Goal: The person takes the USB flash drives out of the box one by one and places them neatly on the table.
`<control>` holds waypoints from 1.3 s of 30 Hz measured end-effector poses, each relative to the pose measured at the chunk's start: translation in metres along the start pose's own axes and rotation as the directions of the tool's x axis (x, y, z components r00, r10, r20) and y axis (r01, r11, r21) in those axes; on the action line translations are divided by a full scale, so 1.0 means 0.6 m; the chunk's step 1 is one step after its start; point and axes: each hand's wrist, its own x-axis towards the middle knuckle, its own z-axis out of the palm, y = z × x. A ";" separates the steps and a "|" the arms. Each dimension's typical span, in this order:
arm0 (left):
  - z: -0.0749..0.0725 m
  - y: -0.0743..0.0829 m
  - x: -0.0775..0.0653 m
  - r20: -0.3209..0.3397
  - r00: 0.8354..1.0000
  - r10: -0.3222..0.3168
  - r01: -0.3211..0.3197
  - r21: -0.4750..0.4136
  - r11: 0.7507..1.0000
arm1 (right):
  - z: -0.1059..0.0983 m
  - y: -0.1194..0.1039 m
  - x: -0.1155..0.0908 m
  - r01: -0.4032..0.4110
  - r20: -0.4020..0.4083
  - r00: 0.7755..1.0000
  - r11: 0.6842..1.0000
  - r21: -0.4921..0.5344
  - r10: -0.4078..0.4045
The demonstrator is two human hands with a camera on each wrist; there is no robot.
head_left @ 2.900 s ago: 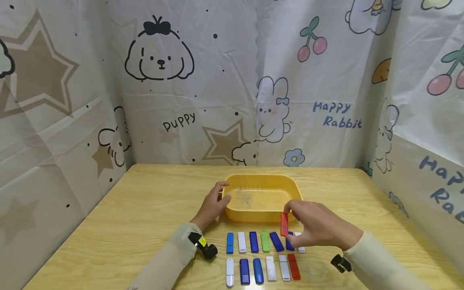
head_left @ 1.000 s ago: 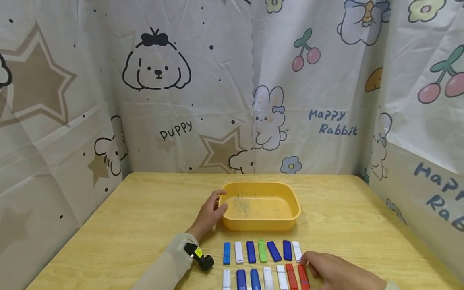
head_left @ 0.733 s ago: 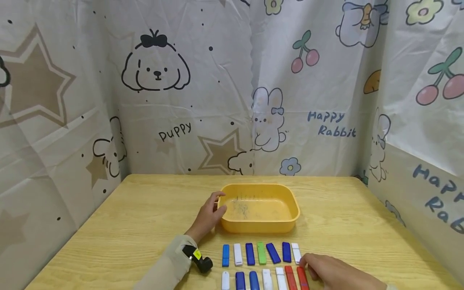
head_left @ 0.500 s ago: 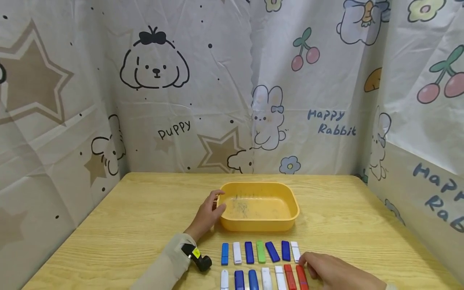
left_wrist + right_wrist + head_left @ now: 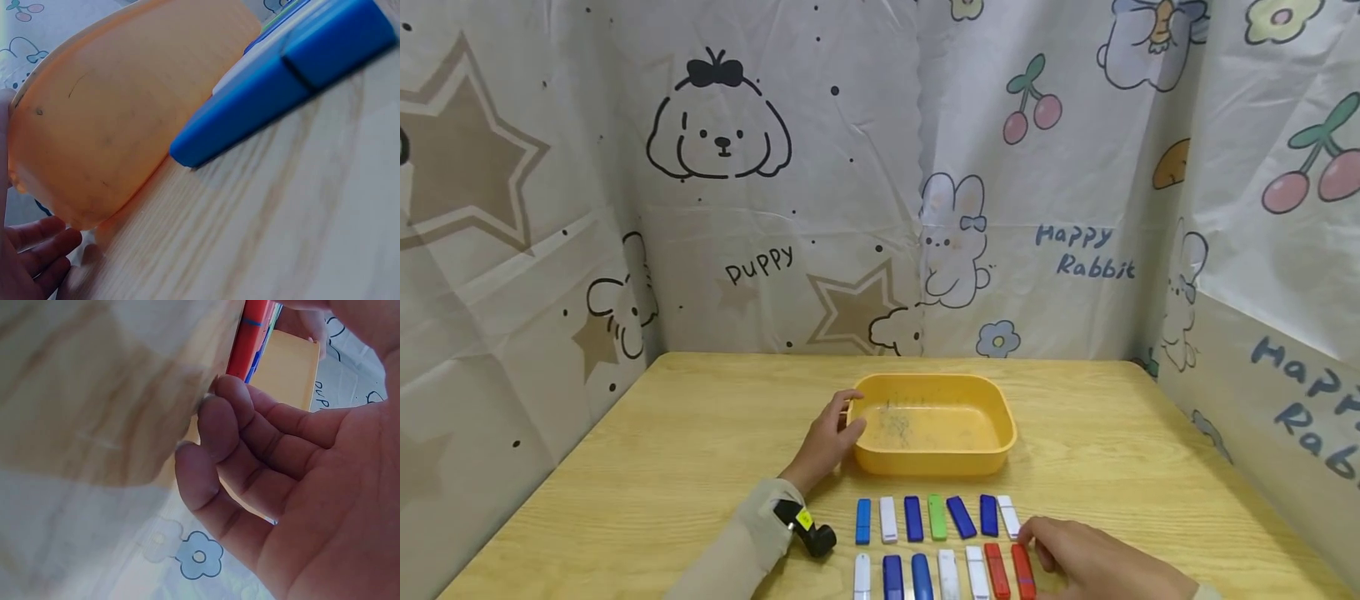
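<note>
My left hand (image 5: 824, 437) holds the left end of a yellow plastic basin (image 5: 934, 463), thumb at the rim and fingers outside. Its fingers also show beside the basin (image 5: 112, 125) in the left wrist view. Just in front lie two rows of what look like USB flash drives. My right hand (image 5: 1093, 558) has curled fingers around the rightmost red USB flash drive (image 5: 1023, 572) of the near row, flat on the table; its thumb is mostly hidden. In the right wrist view, the red flash drive (image 5: 251, 337) shows beyond the curled fingertips.
The far row has a light blue drive (image 5: 863, 522), a green drive (image 5: 937, 517) and a tilted white drive (image 5: 1008, 517). Another red drive (image 5: 997, 571) lies beside the held one. Wooden table (image 5: 625, 483) surrounds them; patterned cloth (image 5: 850, 167) hangs behind and at both sides.
My right hand has brought the red drive from in front of the basin down to the near row's right end, and has stayed there since. The left hand keeps its hold.
</note>
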 end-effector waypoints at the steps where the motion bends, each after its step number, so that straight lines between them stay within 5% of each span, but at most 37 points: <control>1: 0.001 0.001 0.001 0.000 1.000 0.000 0.000 0.000 1.000 | 0.000 0.000 0.000 0.000 -0.002 1.000 1.000 0.000 0.000; 10: 0.000 0.011 0.009 -0.013 1.000 -0.015 0.015 0.015 1.000 | -0.012 -0.002 -0.002 0.065 -0.007 0.998 0.998 -0.001 -0.065; 18: 0.006 0.006 0.008 0.014 1.000 -0.006 0.006 0.009 1.000 | -0.016 -0.005 -0.013 0.009 -0.007 1.000 1.000 0.019 -0.009; 28: 0.008 0.008 0.006 0.000 1.000 -0.018 0.018 0.007 1.000 | -0.035 -0.026 -0.008 0.178 -0.062 0.981 0.980 -0.088 -0.184; 39: 0.007 0.010 0.003 -0.035 0.999 -0.022 0.023 0.014 1.000 | -0.071 -0.059 0.007 0.310 -0.149 0.927 0.928 -0.207 -0.343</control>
